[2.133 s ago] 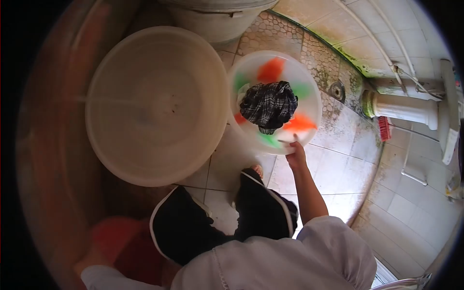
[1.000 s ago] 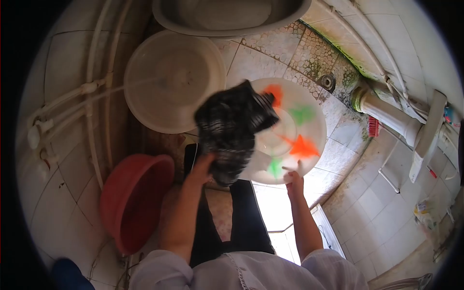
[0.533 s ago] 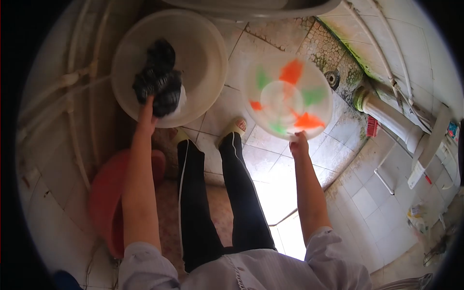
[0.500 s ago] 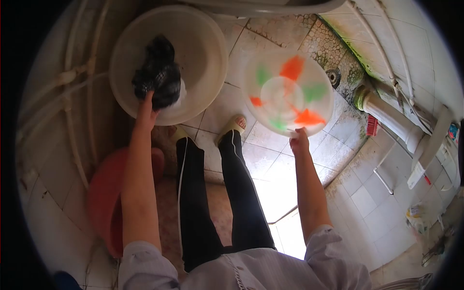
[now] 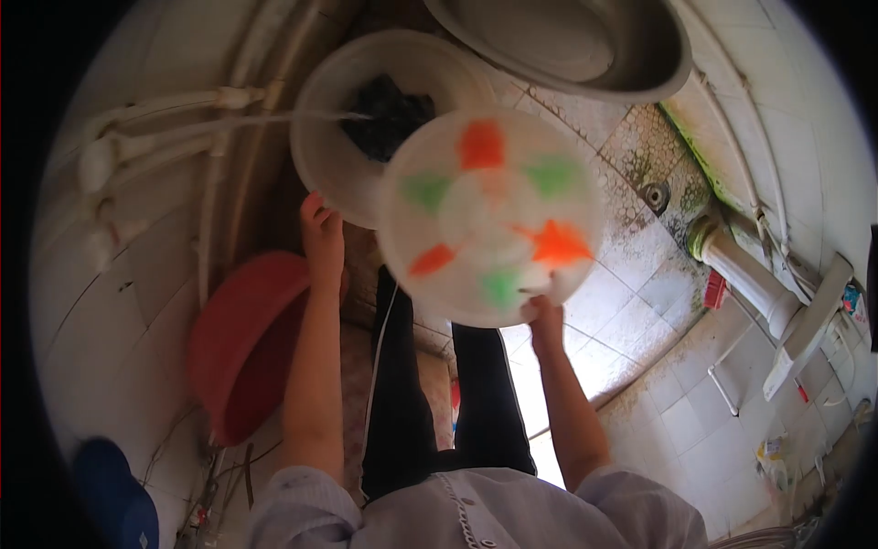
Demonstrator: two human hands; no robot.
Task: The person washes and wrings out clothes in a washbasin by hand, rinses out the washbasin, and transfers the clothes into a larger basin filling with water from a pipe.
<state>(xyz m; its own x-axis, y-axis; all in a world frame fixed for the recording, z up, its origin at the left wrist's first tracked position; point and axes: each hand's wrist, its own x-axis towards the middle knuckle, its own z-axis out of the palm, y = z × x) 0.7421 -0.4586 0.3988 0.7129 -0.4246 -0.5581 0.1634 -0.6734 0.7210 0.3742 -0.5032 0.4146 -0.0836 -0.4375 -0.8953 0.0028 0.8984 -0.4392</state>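
My right hand [image 5: 546, 322] grips the near rim of a translucent plastic basin [image 5: 471, 215] with blurred orange and green patterns. It is held up in front of my legs and overlaps a whitish basin [image 5: 315, 169] behind it. A dark, bunched cloth [image 5: 384, 114] lies inside that whitish basin. Close to its near-left rim is my left hand [image 5: 323, 242], with loosely bent fingers and nothing visible in them. Whether those fingers touch the rim I cannot tell.
A red tub [image 5: 242, 339] leans at left, by pale wall pipes [image 5: 210, 210]. A grey metal basin [image 5: 640, 55] stands at the top. On the right are a floor drain [image 5: 656, 196], a thick white drainpipe [image 5: 745, 274] and a red brush [image 5: 714, 289]. Something blue [image 5: 114, 494] sits lower left.
My left hand has let go of the dark cloth, which stays in the whitish basin, and has drawn back to the rim. The patterned basin has moved left and nearer to me.
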